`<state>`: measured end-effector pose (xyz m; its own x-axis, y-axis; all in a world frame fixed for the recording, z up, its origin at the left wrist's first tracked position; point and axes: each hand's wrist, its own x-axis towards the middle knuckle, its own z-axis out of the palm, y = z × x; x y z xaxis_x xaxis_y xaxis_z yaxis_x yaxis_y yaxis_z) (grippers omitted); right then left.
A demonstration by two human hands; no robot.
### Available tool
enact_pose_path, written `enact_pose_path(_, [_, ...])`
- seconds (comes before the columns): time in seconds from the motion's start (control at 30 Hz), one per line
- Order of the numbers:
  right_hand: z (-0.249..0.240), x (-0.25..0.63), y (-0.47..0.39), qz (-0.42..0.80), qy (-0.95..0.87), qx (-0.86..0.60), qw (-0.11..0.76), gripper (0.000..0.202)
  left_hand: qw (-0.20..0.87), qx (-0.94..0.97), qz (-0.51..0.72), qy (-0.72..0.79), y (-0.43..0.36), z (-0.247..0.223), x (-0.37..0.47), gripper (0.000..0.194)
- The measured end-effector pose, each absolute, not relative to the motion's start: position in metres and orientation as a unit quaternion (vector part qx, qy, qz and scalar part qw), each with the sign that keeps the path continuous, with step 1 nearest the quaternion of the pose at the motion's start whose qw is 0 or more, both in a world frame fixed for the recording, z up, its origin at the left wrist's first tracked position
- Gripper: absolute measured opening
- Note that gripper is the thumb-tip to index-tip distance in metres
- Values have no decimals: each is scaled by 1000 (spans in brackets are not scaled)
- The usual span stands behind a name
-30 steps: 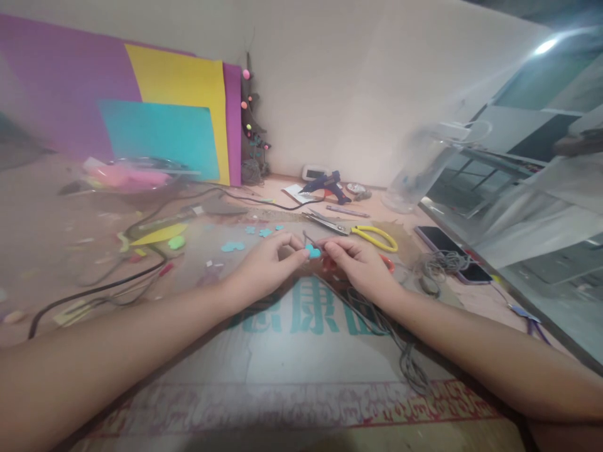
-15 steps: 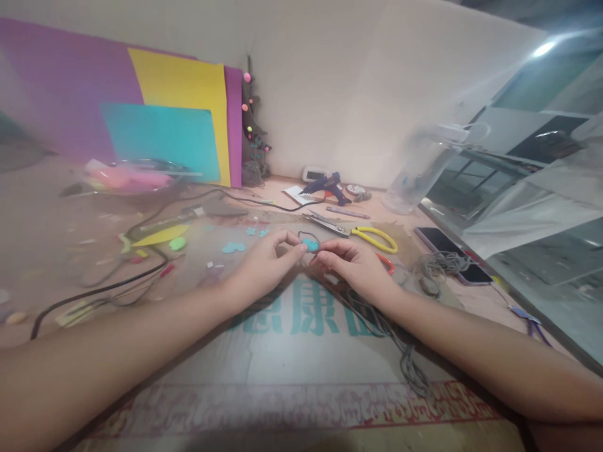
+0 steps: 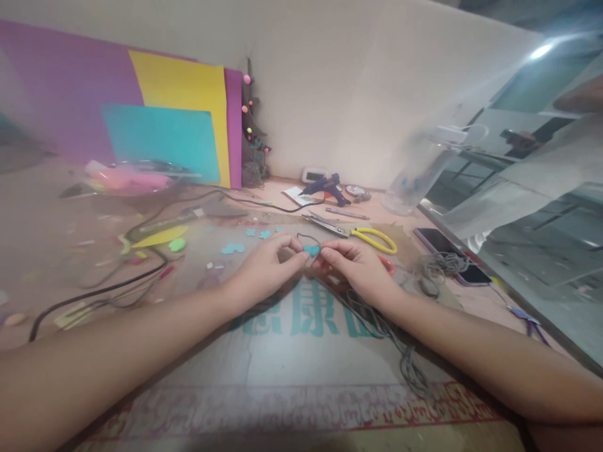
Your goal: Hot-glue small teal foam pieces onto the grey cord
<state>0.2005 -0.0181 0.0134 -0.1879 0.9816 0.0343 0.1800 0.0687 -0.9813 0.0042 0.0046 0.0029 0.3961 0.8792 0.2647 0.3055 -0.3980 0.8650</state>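
Observation:
Between my two hands is a small teal piece (image 3: 311, 250), with a thin dark cord (image 3: 308, 236) looping up just behind it. My left hand (image 3: 277, 260) pinches the piece's left side between thumb and forefinger. From the other side, my right hand (image 3: 346, 257) grips its right edge with closed fingertips. More teal cutouts (image 3: 233, 249) lie on the printed board (image 3: 273, 367), left of my left hand. Grey cord (image 3: 393, 336) trails from under my right hand toward the front. Yellow-handled scissors (image 3: 374, 238) lie just behind my right hand.
A blue glue gun (image 3: 325, 187) rests at the back by a pen (image 3: 347, 213). At right are a phone (image 3: 438, 245) and tangled cord. Coloured sheets (image 3: 164, 138) lean at back left. A black cable (image 3: 98, 290) crosses the left side. Someone's hand (image 3: 581, 97) shows at upper right.
The teal piece has turned and sits slightly lower, showing more of its face between my fingertips. At the upper right, another person's hand and pale clothing have moved.

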Motion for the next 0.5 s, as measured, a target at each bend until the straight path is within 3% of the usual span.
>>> enact_pose_path(0.5, [12, 200, -17, 484, -597, -482, 422, 21, 338, 767, 386, 386, 5, 2, 4, 18])
